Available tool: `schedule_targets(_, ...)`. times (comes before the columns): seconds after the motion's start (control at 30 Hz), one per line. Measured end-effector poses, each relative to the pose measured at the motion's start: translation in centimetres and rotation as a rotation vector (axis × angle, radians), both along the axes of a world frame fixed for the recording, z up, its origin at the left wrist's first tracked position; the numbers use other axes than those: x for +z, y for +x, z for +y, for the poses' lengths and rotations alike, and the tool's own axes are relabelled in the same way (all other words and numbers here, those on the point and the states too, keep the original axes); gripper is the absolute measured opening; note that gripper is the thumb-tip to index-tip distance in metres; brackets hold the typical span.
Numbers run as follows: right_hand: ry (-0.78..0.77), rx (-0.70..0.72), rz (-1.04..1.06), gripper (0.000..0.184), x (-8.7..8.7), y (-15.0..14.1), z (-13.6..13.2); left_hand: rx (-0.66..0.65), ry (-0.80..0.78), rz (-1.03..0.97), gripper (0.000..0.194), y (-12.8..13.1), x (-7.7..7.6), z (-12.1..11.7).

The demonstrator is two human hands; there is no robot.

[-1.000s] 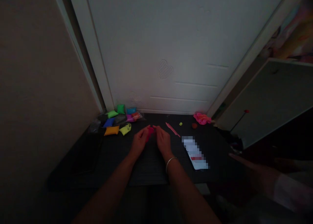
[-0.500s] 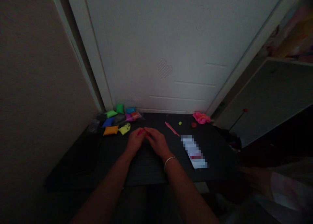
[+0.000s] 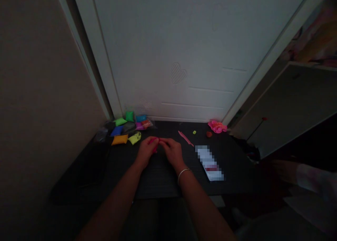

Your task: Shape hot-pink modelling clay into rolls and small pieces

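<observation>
Both hands meet over the middle of the dark table. My left hand (image 3: 146,152) is closed on bright pink modelling clay (image 3: 154,149); whether a wrapper covers it I cannot tell. Thumb and fingers of my right hand (image 3: 171,151) pinch the clay's right side, and a bracelet (image 3: 183,174) circles that wrist. Just left of the hands lie a yellow clay packet (image 3: 135,138) and an orange packet (image 3: 120,139). To their right rests a pair of slim pink modelling tools (image 3: 185,138).
Blue (image 3: 117,130), green (image 3: 129,116) and other packets cluster at the back left. A phone (image 3: 210,165) lies at right, behind it a yellow bit (image 3: 194,132), a reddish lump (image 3: 209,134) and a pink ruffled piece (image 3: 217,126). Another person's arm (image 3: 286,170) shows at lower right.
My fingers have shifted on the pink clay: more of it shows below my left fingers, and my right fingers pinch its edge. The other person's arm has moved up and right.
</observation>
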State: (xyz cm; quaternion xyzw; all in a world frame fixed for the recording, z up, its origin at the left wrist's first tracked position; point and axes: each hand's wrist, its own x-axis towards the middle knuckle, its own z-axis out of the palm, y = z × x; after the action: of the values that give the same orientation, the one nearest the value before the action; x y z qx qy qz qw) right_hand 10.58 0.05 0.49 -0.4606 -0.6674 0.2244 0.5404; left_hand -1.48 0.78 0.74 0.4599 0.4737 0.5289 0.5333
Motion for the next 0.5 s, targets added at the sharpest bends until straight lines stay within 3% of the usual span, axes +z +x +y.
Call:
schedule_targets(0.17, -0.176, -0.002, 0.189, 0.015, -0.13, 0.05, 0.25, -0.074, -0.041, -0.079, 0.050, 0.16, 0.33, -0.18)
schedule_targets(0.33, -0.322, 0.149, 0.346, 0.028, -0.21, -0.04, 0.45, -0.021, -0.051, -0.055, 0.040, 0.10, 0.36, 0.00)
schedule_targets(0.5, -0.110, 0.190, 0.181, 0.035, -0.37, -0.03, 0.30, 0.052, -0.067, -0.056, 0.034, 0.13, 0.23, 0.22)
